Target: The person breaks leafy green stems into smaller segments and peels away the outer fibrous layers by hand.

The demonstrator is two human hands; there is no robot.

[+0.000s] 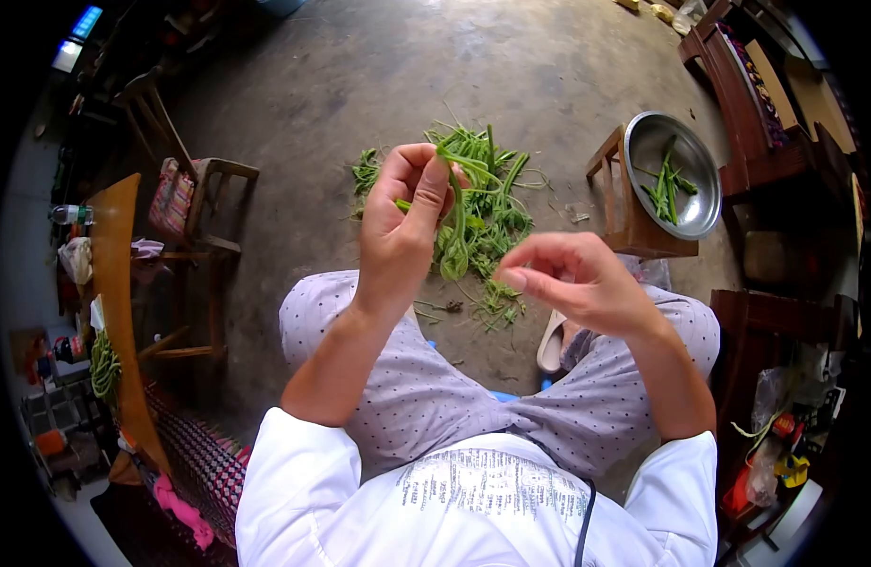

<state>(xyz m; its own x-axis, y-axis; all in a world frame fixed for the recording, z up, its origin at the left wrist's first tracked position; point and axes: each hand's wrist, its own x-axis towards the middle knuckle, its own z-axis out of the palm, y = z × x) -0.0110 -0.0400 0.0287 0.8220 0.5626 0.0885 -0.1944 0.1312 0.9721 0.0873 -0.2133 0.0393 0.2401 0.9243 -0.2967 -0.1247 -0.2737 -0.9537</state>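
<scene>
My left hand [407, 203] is raised over the floor, its thumb and fingers closed on a leafy green stem [459, 203]. The stem's leaves hang down in front of a loose pile of greens [506, 213] on the floor. Lower and to the right is my right hand [582, 288], with thumb and forefinger drawn together in a pinch. It is slightly blurred, and whatever those fingertips hold, if anything, is too small to make out.
On the right, a metal basin [705, 184] with cut green stems [669, 189] rests on a wooden stool [639, 231]. A wooden chair [195, 189] stands to the left, near a wooden table [124, 312] bearing a bundle of long green beans [104, 365].
</scene>
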